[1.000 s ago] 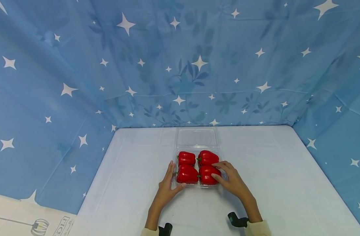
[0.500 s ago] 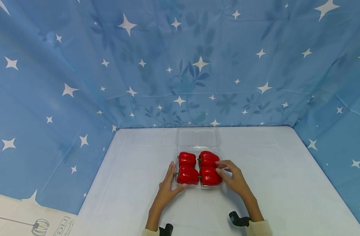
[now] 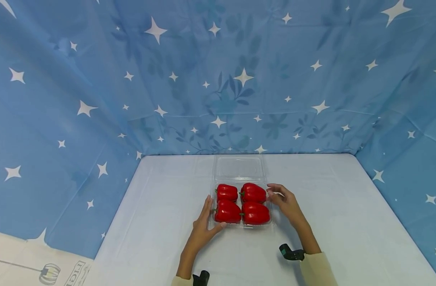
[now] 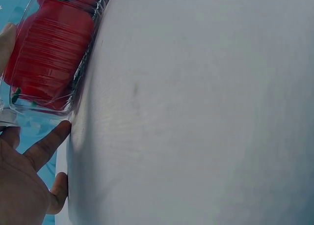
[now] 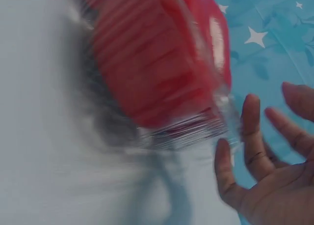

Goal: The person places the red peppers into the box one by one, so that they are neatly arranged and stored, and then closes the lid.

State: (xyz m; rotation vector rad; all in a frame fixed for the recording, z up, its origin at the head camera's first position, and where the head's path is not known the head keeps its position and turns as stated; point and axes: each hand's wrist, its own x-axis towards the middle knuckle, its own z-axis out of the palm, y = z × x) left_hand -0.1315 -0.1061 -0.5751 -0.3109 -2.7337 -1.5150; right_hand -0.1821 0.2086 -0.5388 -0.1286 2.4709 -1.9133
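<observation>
Several red bell peppers with green stems sit in a clear plastic clamshell box [image 3: 239, 226], in two rows. The front right pepper [image 3: 256, 213] and the back right pepper [image 3: 253, 193] lie nearest my right hand [image 3: 286, 201]. That hand is beside the box's right side, fingers loosely bent and spread, holding nothing; the right wrist view is blurred, with its fingertips just off the box corner. My left hand [image 3: 201, 232] rests along the left side, fingers straight, thumb at the front edge by the front left pepper [image 3: 227, 211]. In the left wrist view its lower fingers [image 4: 49, 144] are spread beneath the box.
The box's clear lid [image 3: 238, 167] lies folded back behind the peppers. All of it stands on a white-covered table [image 3: 161, 190]. Blue star-patterned cloth [image 3: 189, 79] hangs behind and at both sides. A cream printed cloth [image 3: 32, 258] shows at the lower left.
My right hand has let go of the front right pepper and moved right and back, beside the back right pepper. The left hand has stayed in place.
</observation>
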